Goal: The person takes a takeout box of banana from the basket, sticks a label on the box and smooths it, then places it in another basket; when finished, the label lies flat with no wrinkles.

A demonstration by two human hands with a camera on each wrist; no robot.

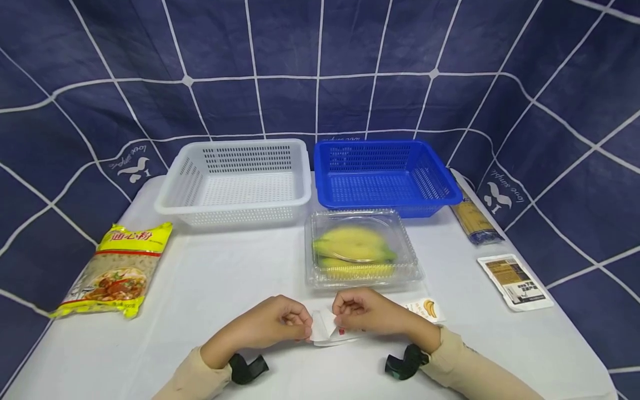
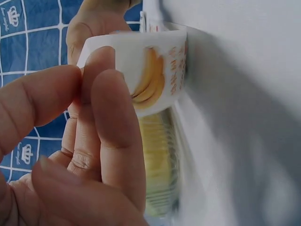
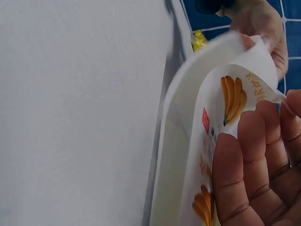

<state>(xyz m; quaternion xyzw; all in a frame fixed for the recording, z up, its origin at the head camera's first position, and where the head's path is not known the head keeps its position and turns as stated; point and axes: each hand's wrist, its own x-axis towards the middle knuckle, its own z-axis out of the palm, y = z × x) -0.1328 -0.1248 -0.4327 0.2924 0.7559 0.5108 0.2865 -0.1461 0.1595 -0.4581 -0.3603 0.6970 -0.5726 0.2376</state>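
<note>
Low over the table, both hands pinch a white paper label (image 3: 240, 94) printed with bananas, orange lettering and a small red mark. My left hand (image 1: 277, 325) grips its white left end between thumb and fingertips. Beside it, my right hand (image 1: 372, 316) holds a corner between thumb and forefinger. In the right wrist view the printed layer curls apart from a plain white backing sheet (image 3: 171, 136). Just beyond the hands sits a closed clear plastic box (image 1: 407, 275) with yellow fruit (image 1: 352, 244) inside, apparently bananas.
A white basket (image 1: 232, 211) and a blue basket (image 1: 387, 208) stand at the back. At left lies a yellow noodle bag (image 1: 117, 272). A long pasta-like packet (image 1: 475, 216) and a white-edged pouch (image 1: 515, 282) lie at right. Dark blue cloth (image 1: 320, 55) surrounds the table.
</note>
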